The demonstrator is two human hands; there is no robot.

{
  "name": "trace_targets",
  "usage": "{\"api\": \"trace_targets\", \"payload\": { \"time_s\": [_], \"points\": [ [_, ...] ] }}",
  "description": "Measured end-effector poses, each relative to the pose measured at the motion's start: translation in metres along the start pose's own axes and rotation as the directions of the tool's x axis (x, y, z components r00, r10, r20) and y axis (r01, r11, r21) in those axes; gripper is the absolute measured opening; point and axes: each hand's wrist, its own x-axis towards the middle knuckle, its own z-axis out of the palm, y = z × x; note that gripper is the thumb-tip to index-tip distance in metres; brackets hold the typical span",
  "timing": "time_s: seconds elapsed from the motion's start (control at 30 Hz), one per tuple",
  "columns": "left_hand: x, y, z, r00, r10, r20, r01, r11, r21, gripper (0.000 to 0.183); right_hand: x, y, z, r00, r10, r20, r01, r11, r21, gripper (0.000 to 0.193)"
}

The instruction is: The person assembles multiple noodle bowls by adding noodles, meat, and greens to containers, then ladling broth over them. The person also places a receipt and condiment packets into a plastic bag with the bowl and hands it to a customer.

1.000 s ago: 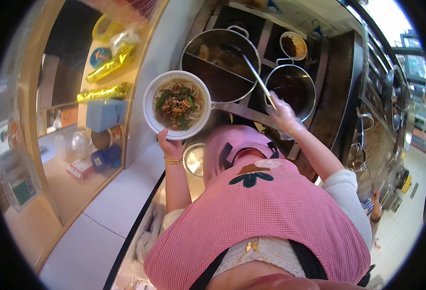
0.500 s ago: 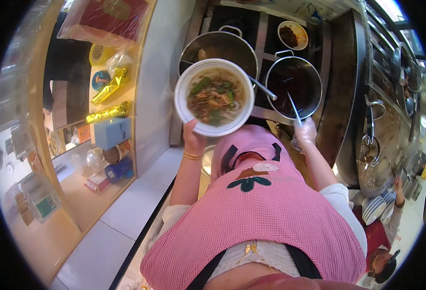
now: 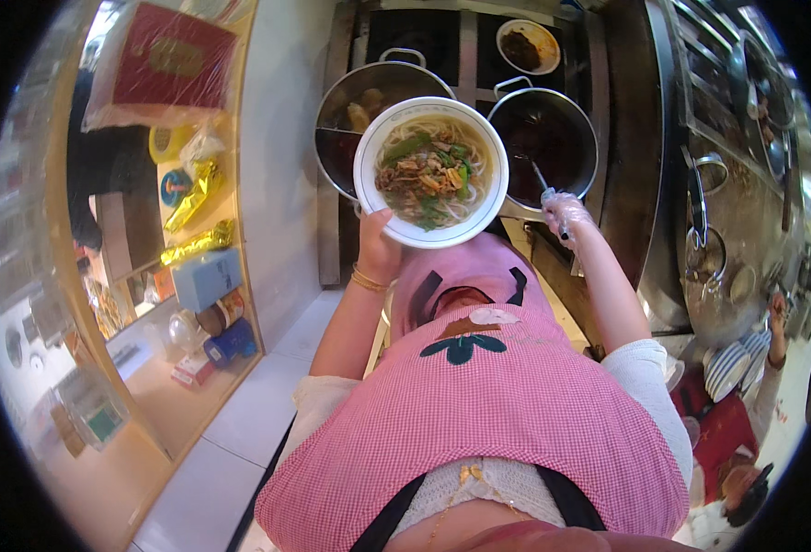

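My left hand (image 3: pixel 381 247) grips the near left edge of a white bowl (image 3: pixel 495 195), fingers beneath it. Noodle soup with meat and green vegetables (image 3: pixel 428 175) fills the bowl. It is held up over the gap between two pots and covers part of the left one. My right hand (image 3: pixel 566 219), in a clear plastic glove, is closed round the handle of a metal utensil (image 3: pixel 539 175), perhaps a ladle. The utensil's far end dips into dark liquid in the right pot (image 3: pixel 595 152), so its head is hidden.
Behind my bowl stands the left pot (image 3: pixel 323 103), with food in broth. A white bowl of dark sauce (image 3: pixel 553 57) sits at the back. Shelves with packages (image 3: pixel 205 281) line the left. At far right, another person's hand (image 3: pixel 777 313) is near stacked striped plates (image 3: pixel 725 373).
The bowl has shifted right, away from the left pot and closer to the right one. My right hand has moved a little forward with the utensil. The whole view has shifted slightly.
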Motion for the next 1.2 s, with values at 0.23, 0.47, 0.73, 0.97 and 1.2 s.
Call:
{"api": "trace_targets", "payload": {
  "time_s": [0.23,0.47,0.73,0.97,1.2],
  "points": [
    [0.030,-0.014,-0.023,0.999,-0.042,0.008,0.042,0.999,0.012,0.063,-0.076,0.028,-0.029,0.988,-0.048,-0.147,-0.018,0.909,-0.415,0.009],
    [0.022,-0.006,-0.019,1.000,-0.008,-0.005,0.009,0.999,0.049,0.066,-0.057,0.056,-0.027,0.913,-0.291,-0.284,0.034,0.751,-0.659,0.021],
    [-0.019,-0.004,-0.012,0.998,0.023,-0.056,-0.022,0.999,0.023,0.062,-0.052,0.083,-0.034,0.943,-0.305,-0.135,0.275,0.940,-0.204,0.015],
    [-0.024,-0.029,-0.020,1.000,-0.008,-0.003,0.008,1.000,-0.010,0.063,-0.128,0.089,-0.058,0.982,-0.182,-0.049,0.189,0.952,0.241,0.009],
    [-0.003,-0.052,-0.003,0.993,-0.109,0.036,0.111,0.993,-0.034,0.058,-0.232,0.088,-0.078,0.978,-0.200,-0.054,0.206,0.926,0.317,0.024]
  ]
}}
